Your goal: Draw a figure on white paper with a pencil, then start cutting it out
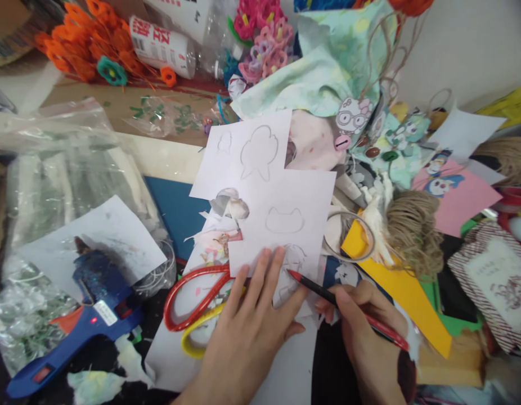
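Note:
My left hand (256, 315) lies flat with fingers spread, pressing on the lower part of a white sheet of paper (252, 216). My right hand (365, 326) grips a red and black pen (313, 288), its red tip touching or just above the sheet beside my left fingers. The paper has irregular cut edges and carries pencil outlines: a rounded shape with two points below, a small figure, and a wide shape with ear-like corners. A further sketch (294, 256) near the pen tip is partly covered by my left hand. Red-handled (170, 306) and yellow-handled scissors (193, 343) lie left of that hand.
A blue glue gun (102, 304) with a lit red light rests at the left on a stained paper piece (117, 236). A tape roll (372, 236), a twine bundle (414, 225) and yellow paper (408, 298) lie to the right. Bottles (161, 48) and orange flowers (91, 39) line the back.

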`<state>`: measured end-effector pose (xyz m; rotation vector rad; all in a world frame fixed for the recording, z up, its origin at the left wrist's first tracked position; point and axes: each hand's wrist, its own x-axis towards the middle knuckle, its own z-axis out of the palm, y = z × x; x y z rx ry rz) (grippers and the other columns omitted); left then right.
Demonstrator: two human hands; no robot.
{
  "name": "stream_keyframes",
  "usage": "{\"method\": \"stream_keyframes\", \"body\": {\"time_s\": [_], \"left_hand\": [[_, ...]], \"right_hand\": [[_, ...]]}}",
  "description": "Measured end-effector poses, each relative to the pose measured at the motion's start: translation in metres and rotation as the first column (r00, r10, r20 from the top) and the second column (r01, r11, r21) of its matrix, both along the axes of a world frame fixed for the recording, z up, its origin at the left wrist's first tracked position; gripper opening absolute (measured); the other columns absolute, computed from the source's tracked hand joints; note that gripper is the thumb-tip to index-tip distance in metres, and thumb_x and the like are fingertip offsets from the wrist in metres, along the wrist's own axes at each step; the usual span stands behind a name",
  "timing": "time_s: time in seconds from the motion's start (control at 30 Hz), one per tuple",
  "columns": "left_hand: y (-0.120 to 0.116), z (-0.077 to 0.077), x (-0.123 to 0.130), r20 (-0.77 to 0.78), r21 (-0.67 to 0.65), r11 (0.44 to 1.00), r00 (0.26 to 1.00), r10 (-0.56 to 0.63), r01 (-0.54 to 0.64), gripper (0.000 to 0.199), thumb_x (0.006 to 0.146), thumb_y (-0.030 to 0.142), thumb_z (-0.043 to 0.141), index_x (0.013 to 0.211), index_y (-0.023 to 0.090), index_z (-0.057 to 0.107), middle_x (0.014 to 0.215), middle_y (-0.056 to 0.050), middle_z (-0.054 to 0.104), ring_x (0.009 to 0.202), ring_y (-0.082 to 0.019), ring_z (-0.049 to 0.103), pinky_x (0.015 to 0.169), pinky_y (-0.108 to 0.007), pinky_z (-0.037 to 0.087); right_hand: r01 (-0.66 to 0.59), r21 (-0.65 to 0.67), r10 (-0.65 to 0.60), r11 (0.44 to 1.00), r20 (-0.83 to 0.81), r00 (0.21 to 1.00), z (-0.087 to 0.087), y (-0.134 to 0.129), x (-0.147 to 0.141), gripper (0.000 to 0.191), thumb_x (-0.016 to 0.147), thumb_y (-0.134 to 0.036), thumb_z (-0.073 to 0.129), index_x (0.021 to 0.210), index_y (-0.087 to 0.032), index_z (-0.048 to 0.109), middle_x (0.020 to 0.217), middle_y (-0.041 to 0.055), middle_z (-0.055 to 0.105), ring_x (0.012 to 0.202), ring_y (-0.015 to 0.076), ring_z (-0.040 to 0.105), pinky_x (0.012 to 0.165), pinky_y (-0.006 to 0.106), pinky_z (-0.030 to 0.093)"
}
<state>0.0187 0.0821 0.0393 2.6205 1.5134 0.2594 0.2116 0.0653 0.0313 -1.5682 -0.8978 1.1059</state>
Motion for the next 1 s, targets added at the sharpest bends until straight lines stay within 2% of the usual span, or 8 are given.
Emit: {"method": "stream_keyframes", "body": {"time_s": [1.0], "left_hand": [[-0.0014,-0.0008,-0.0002,-0.007,0.027,1.000,1.000,0.004,-0.004,0.062,0.094,0.065,0.050,0.149,0.039,0.042,0.165,-0.011,0.032,0.152,-0.029,0.031,0.123,-0.046,0.011]], "right_hand": [[0.004,0.039,-0.002,0.999,-0.032,0.999,-0.0026,0.0004,0.0008,0.030,0.091,-0.022,0.072,0.067,-0.022,0.054,0.068,0.0008,0.071,0.058,0.0153,0.063,0.058,0.027,0.049]]}}
